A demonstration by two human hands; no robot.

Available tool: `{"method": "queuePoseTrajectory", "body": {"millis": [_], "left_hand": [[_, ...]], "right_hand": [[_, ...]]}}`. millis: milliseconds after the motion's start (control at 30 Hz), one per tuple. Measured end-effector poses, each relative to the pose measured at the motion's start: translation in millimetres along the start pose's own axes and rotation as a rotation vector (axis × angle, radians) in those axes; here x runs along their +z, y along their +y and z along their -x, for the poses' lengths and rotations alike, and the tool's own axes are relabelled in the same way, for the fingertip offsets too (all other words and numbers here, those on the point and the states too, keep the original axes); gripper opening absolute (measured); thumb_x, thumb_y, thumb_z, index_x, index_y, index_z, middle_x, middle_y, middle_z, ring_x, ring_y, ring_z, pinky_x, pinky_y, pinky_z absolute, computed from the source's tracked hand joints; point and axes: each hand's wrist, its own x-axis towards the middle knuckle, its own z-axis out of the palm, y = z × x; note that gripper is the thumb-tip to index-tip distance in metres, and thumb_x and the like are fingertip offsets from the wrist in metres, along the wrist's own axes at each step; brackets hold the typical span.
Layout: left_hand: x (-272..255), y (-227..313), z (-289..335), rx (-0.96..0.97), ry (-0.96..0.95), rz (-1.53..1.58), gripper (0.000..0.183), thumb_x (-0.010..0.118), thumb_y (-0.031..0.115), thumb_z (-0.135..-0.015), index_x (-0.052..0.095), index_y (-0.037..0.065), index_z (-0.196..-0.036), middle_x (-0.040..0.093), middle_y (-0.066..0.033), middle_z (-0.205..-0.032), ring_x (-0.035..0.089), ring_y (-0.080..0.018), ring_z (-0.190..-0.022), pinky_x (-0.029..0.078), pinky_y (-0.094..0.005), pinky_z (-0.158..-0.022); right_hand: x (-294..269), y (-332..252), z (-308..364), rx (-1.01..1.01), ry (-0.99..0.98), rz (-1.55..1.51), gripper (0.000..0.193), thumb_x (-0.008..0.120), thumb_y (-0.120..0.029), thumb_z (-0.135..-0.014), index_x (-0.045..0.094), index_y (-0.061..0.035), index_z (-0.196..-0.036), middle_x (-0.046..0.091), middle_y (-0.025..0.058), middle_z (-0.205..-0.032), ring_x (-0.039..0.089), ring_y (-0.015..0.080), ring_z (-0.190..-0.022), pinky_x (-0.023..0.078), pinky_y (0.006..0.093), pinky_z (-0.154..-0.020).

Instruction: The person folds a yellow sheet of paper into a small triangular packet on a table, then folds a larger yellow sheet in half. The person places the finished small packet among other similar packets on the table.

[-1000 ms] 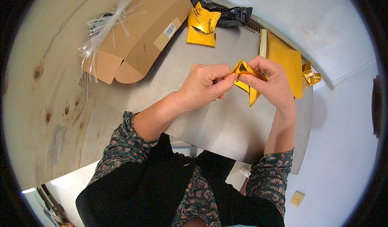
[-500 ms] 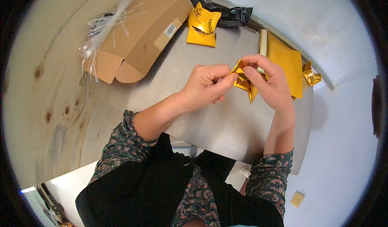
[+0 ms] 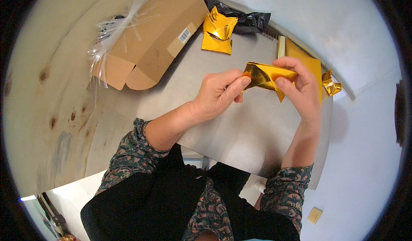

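Between my two hands, above the metal tabletop (image 3: 210, 133), a shiny gold foil paper (image 3: 266, 75) is stretched sideways, folded, with one pointed corner hanging down. My left hand (image 3: 221, 90) pinches its left end between thumb and fingers. At the other end my right hand (image 3: 300, 86) grips it, thumb in front and fingers behind. Farther back lies a stack of folded gold foil pieces (image 3: 218, 30). Beyond my right hand, partly hidden by it, rests a pile of flat gold sheets (image 3: 307, 56).
A brown cardboard box (image 3: 154, 39) lies at the far left, with translucent plastic strips (image 3: 118, 30) over its side. Black plastic (image 3: 253, 22) lies at the back edge. A crumpled gold foil piece (image 3: 330, 84) sits at the right edge near the wall (image 3: 365, 125).
My hands have moved apart, the right one shifting rightward. The gold foil paper between them has opened out from a compact fold into a longer sideways strip.
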Motion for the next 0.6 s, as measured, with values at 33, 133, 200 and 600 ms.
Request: {"method": "queuePoseTrajectory", "body": {"millis": [33, 133, 200, 600], "left_hand": [[-2, -1, -1, 0.058, 0.004, -0.031, 0.026, 0.059, 0.023, -0.102, 0.063, 0.003, -0.087, 0.062, -0.0035, -0.069, 0.061, -0.0106, -0.059, 0.047, -0.0258, -0.053], [-7, -5, -7, 0.294, 0.025, -0.182, 0.018, 0.065, 0.021, -0.097, 0.067, 0.003, -0.096, 0.064, -0.0041, -0.075, 0.06, -0.0144, -0.067, 0.049, -0.0286, -0.062], [-12, -7, -14, 0.545, 0.073, -0.363, 0.019, 0.071, 0.021, -0.093, 0.069, 0.003, -0.099, 0.066, -0.0041, -0.08, 0.059, -0.0165, -0.072, 0.049, -0.0301, -0.066], [-26, -5, -15, 0.429, 0.009, -0.043, 0.018, 0.081, 0.016, -0.083, 0.071, 0.005, -0.094, 0.061, -0.0019, -0.077, 0.053, -0.0129, -0.068, 0.041, -0.0269, -0.057]], "right_hand": [[-5, -2, 1, 0.018, -0.041, 0.001, 0.023, 0.073, -0.011, -0.089, 0.065, -0.0027, -0.109, 0.066, 0.0, -0.09, 0.06, 0.0073, -0.079, 0.049, 0.0237, -0.069], [-9, -3, 4, 0.069, -0.079, -0.062, 0.021, 0.074, -0.008, -0.088, 0.065, -0.003, -0.107, 0.066, 0.0008, -0.09, 0.06, 0.0076, -0.076, 0.048, 0.0228, -0.065], [-8, -4, 5, 0.063, -0.074, -0.092, 0.02, 0.075, -0.007, -0.088, 0.065, -0.0033, -0.105, 0.065, 0.0009, -0.09, 0.06, 0.0078, -0.075, 0.048, 0.0224, -0.064], [0, -12, 11, 0.017, -0.125, 0.098, 0.014, 0.074, -0.004, -0.087, 0.065, -0.004, -0.098, 0.063, -0.0004, -0.088, 0.061, 0.0085, -0.077, 0.049, 0.0242, -0.069]]}}
